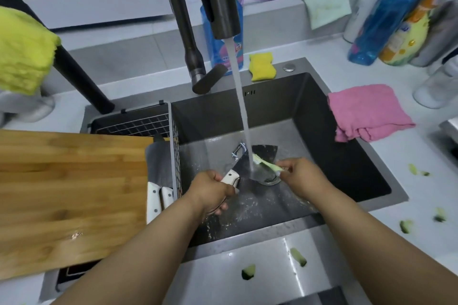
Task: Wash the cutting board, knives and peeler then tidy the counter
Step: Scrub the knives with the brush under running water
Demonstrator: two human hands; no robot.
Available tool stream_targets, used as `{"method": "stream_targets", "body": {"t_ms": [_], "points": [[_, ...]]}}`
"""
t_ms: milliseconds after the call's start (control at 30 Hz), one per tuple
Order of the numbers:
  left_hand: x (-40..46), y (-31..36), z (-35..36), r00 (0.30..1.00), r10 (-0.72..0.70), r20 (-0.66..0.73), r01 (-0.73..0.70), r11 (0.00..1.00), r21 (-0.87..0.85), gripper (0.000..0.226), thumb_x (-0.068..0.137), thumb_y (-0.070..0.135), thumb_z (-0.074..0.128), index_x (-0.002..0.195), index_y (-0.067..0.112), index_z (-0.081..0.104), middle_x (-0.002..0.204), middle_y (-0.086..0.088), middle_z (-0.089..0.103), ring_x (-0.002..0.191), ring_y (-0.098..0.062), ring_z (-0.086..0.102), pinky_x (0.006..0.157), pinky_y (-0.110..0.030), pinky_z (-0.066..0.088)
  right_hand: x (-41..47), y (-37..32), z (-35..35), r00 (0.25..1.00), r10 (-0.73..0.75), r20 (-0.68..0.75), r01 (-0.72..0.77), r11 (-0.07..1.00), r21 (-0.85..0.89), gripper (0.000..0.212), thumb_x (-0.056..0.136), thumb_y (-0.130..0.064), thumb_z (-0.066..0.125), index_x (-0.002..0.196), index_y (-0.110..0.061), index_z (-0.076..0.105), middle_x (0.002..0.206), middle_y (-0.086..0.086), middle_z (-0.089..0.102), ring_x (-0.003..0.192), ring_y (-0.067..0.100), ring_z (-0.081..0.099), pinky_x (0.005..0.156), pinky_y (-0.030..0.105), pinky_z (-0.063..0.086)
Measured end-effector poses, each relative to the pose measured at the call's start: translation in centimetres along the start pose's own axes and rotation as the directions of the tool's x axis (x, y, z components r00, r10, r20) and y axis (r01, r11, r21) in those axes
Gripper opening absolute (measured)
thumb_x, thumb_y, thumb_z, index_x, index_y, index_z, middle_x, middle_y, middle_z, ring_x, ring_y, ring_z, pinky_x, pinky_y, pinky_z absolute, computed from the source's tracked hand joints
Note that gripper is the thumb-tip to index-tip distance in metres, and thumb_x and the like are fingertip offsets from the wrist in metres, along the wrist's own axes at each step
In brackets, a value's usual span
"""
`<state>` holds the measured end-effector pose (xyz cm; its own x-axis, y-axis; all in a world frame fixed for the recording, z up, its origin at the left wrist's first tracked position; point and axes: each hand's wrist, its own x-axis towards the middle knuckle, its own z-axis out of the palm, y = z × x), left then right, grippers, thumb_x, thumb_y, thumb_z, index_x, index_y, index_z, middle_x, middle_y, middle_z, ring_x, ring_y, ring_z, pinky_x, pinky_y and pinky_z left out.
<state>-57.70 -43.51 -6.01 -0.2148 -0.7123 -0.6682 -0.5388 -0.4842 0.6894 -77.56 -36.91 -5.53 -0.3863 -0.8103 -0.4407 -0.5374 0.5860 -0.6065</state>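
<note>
While water [241, 104] runs from the faucet [220, 0], both hands work over the sink [322, 106]. Left hand [210, 192] has fingers curled round the white handle of a cleaver [260, 156], blade held flat under the stream, above the drain [269, 179]. Right hand [301, 174] pinches a pale green strip [266, 163], thumb and fingertips closed on one end; the strip lies across the blade where the water lands. What the strip is, cannot tell. Peeler [238, 151] lies on the sink floor just behind the cleaver.

Left of the basin, a wire rack [174, 151] holds two more knives [158, 195], white handles toward the camera. Cutting board [69, 193] rests across the rack's left part and the counter, partly over the sink edge.

Counter [409, 181]: green peel scraps [298, 256] scattered at front and right. Pink cloth [366, 111] hangs over the sink's right rim. Yellow sponge [262, 67] sits behind the basin, beside a blue pouch [218, 52]. Bottles [386, 12] stand at far right.
</note>
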Motion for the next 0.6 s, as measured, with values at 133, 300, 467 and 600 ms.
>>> {"method": "stream_targets", "body": {"t_ms": [133,300,467,600], "points": [[0.0,0.1,0.1,0.999,-0.009,0.033,0.009,1.000,-0.008,0.024,0.078,-0.003,0.069,0.091,0.005,0.050,0.054,-0.011,0.054,0.034,-0.016,0.045,0.033,-0.016,0.033,-0.8,-0.5,0.4,0.993,-0.057,0.102,0.052,0.997,0.051,0.020,0.086,-0.019,0.066,0.104,-0.025,0.073,0.065,-0.013,0.058,0.051,0.000,0.047,0.051,0.017,0.036],[-0.2,0.5,1.0,0.998,-0.013,0.064,0.015,0.999,-0.029,0.025,0.078,-0.003,0.071,0.090,0.005,0.051,0.060,-0.013,0.056,0.033,-0.015,0.044,0.033,-0.014,0.032,0.0,-0.6,-0.1,1.000,-0.008,0.025,0.011,0.993,-0.119,0.025,0.089,-0.022,0.063,0.113,-0.023,0.070,0.090,0.002,0.070,0.075,0.017,0.063,0.061,0.020,0.035],[-0.7,0.6,1.4,0.995,-0.027,0.093,0.029,0.999,-0.018,0.028,0.079,-0.003,0.069,0.095,0.004,0.048,0.061,-0.014,0.055,0.035,-0.016,0.044,0.033,-0.014,0.031,-0.4,-0.2,-1.3,0.996,0.029,0.089,-0.020,0.995,-0.096,0.016,0.086,-0.022,0.067,0.100,-0.026,0.074,0.058,-0.013,0.053,0.053,0.009,0.051,0.049,0.018,0.038],[-0.8,0.8,2.0,0.997,-0.015,0.081,0.018,0.999,-0.042,0.032,0.078,-0.003,0.070,0.100,0.004,0.047,0.061,-0.015,0.054,0.033,-0.016,0.043,0.033,-0.013,0.031,-0.3,-1.1,-0.9,0.996,-0.021,0.084,0.034,0.988,-0.154,0.022,0.088,-0.020,0.064,0.108,-0.024,0.072,0.080,-0.001,0.068,0.066,0.015,0.059,0.061,0.019,0.040]]}}
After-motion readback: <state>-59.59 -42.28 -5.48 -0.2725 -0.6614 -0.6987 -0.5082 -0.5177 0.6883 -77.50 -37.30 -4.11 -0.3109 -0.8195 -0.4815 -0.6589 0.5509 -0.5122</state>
